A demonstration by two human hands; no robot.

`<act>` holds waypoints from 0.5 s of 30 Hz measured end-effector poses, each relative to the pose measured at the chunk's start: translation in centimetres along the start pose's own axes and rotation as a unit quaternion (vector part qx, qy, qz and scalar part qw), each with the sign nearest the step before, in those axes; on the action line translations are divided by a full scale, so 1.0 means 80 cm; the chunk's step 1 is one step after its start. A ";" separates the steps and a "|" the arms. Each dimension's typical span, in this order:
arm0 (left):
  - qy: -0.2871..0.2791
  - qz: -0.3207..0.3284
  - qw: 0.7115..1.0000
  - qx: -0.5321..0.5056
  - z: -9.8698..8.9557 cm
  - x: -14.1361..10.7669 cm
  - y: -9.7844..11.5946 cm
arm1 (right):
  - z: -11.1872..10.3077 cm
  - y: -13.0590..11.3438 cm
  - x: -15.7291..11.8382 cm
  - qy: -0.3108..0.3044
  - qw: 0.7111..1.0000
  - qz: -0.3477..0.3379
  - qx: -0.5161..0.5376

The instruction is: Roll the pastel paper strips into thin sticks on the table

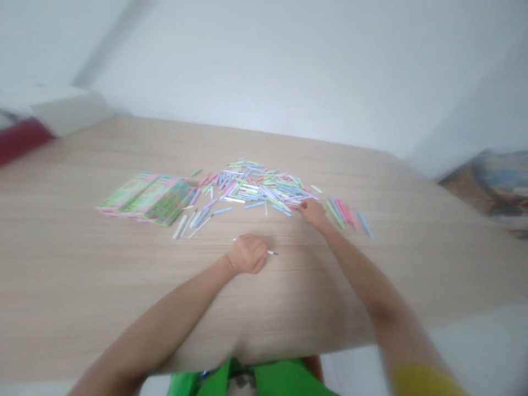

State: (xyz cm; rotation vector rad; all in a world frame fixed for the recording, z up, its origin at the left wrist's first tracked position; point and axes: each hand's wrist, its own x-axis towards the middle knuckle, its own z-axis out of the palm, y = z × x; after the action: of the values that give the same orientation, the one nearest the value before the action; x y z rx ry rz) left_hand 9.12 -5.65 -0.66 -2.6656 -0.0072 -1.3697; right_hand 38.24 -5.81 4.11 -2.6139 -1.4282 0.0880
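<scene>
My left hand is closed in a fist above the near middle of the table. From it sticks a thin white pen refill with a dark tip, which looks like the inside of a ballpoint pen. My right hand reaches to the near right edge of a loose pile of pastel pen parts, its fingertips pressed together. A reddish bit shows at those fingertips, but blur hides whether it is held.
Green and pink boxes lie at the left of the pile. Close by are several white and blue pen parts. Pink, green and blue pen parts lie in a row on the right. A white wall borders the table's far edge.
</scene>
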 end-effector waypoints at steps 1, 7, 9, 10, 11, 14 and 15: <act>-0.008 0.018 1.000 -0.014 0.002 0.003 0.006 | 0.001 0.000 0.002 0.002 1.000 0.005 0.000; 0.011 -0.039 0.999 0.027 0.005 0.005 0.009 | 0.012 -0.013 0.010 0.018 1.000 -0.018 0.007; 0.031 -0.058 0.997 0.050 0.005 0.004 0.007 | 0.014 -0.021 0.013 0.020 0.999 -0.049 0.010; 0.043 -0.068 0.995 0.060 0.005 0.004 0.006 | 0.015 -0.027 0.014 0.021 0.997 -0.068 0.012; 0.055 -0.081 0.993 0.069 0.005 0.004 0.006 | 0.016 -0.034 0.015 0.022 0.996 -0.090 0.014; 0.084 -0.123 0.985 0.091 0.007 0.003 0.004 | 0.020 -0.061 0.016 0.015 0.987 -0.160 0.026; 0.093 -0.134 0.982 0.094 0.008 0.002 0.002 | 0.022 -0.073 0.016 0.014 0.982 -0.186 0.034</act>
State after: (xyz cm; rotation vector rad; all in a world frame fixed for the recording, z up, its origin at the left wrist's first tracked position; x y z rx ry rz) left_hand 9.75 -5.75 -0.88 -2.4390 -0.4679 -1.6004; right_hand 33.83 -1.45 3.41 -2.2405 -1.8394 0.0516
